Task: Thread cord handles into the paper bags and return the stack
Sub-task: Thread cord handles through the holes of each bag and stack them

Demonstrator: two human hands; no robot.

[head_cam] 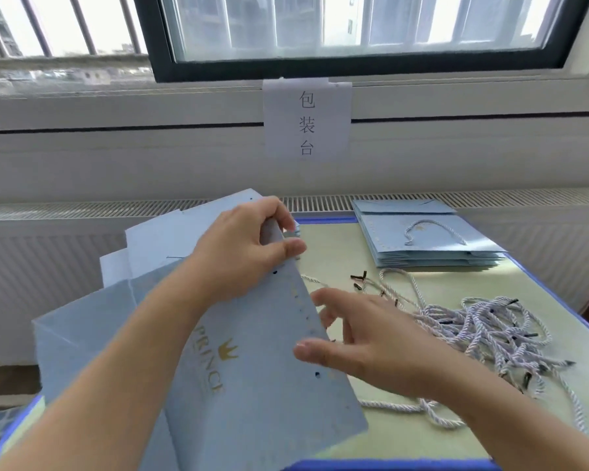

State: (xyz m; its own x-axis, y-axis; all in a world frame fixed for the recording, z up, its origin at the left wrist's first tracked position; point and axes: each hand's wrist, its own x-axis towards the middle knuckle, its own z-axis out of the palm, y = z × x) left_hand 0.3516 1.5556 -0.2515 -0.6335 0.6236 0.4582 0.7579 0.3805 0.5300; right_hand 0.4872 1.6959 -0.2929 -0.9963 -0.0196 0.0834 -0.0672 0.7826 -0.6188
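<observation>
**Fingers ready at the bag's punched edge**

Fingers of the left hand pinch the top edge of a light blue paper bag in the middle of the frame, holding it tilted up from the surface. The right hand is spread and relaxed just beside the bag's right edge, and it holds nothing; no cord is in it yet.

Going from large to small: more flat bags lie under the held one at lower left. A finished stack with a cord handle on top sits at upper right, well apart. A tangled pile of cords lies at right of centre, near the right hand. Smallest are the punched holes along the bag's edge, one pair near the right thumb and another near the left fingers.

To do this step well, I think the right hand should take one single cord from the pile by its dark tip, not by the middle, so that others do not come with it. The left hand should keep the edge firm and the holes turned to the eyes, and the tip should enter straight, without bending the paper.
</observation>
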